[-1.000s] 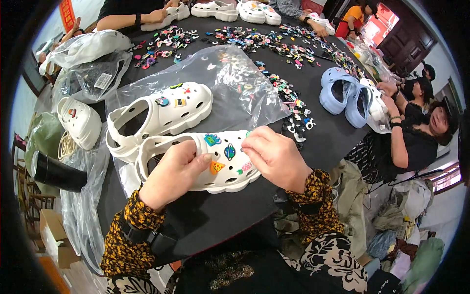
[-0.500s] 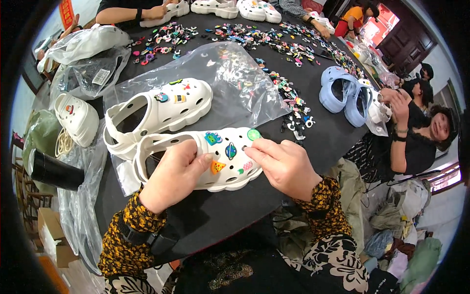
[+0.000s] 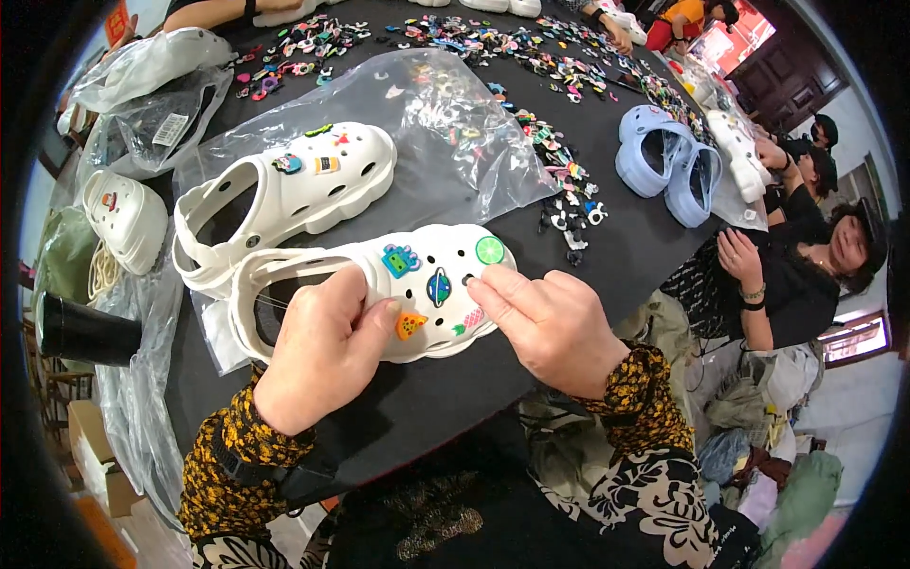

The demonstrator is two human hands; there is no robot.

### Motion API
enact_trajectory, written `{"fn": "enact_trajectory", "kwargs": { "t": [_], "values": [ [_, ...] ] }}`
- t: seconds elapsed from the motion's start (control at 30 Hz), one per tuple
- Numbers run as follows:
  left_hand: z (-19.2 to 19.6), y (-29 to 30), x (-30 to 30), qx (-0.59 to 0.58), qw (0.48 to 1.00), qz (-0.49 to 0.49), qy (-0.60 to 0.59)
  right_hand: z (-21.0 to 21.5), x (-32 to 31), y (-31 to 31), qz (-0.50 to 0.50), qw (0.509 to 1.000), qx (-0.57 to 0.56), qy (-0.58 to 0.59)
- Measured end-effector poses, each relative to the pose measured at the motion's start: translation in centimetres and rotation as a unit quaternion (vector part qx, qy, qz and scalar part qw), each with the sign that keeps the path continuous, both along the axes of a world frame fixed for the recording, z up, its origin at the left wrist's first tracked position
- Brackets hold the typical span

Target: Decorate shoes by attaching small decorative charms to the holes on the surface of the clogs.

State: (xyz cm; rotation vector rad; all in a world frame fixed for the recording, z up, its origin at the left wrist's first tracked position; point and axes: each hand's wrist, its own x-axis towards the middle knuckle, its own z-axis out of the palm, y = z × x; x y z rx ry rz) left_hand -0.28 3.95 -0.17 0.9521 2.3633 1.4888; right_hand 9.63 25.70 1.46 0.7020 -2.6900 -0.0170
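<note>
A white clog (image 3: pixel 445 264) lies on its side on the black table (image 3: pixel 626 256), carrying several colourful charms, among them a green round one (image 3: pixel 490 250), a blue planet and an orange wedge. My left hand (image 3: pixel 327 346) grips the clog's middle and heel side. My right hand (image 3: pixel 545 322) holds its toe end, fingertips pressed on the upper near the green charm. A second white clog (image 3: pixel 284 194) with a few charms rests just behind on a clear plastic bag (image 3: pixel 455 123).
Loose charms (image 3: pixel 569 185) are strewn across the table's far half. A pair of light blue clogs (image 3: pixel 668 166) sits at right. Another white clog (image 3: pixel 123 218) and plastic bags lie at left beside a black cylinder (image 3: pixel 81 332). Other people sit at right and far side.
A green round charm now sits on the toe of the near clog. My right hand has shifted slightly toward the toe end; my left hand keeps its grip.
</note>
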Motion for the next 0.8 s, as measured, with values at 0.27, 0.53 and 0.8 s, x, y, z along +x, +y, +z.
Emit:
{"fn": "enact_trajectory", "kwargs": {
  "t": [0.27,0.53,0.8],
  "values": [
    [-0.3,-0.1,0.6,0.052,0.993,-0.025,-0.103,-2.0,-0.1,1.1,0.034,0.972,-0.230,0.016],
    [2.0,-0.3,0.1,0.092,0.902,-0.067,-0.416,-2.2,0.3,-0.5,-0.028,0.925,-0.379,-0.005],
    [1.7,-0.1,0.4,0.080,0.926,-0.074,-0.362,-1.4,0.9,-1.5,-0.065,0.946,-0.317,-0.005]
  ]
}}
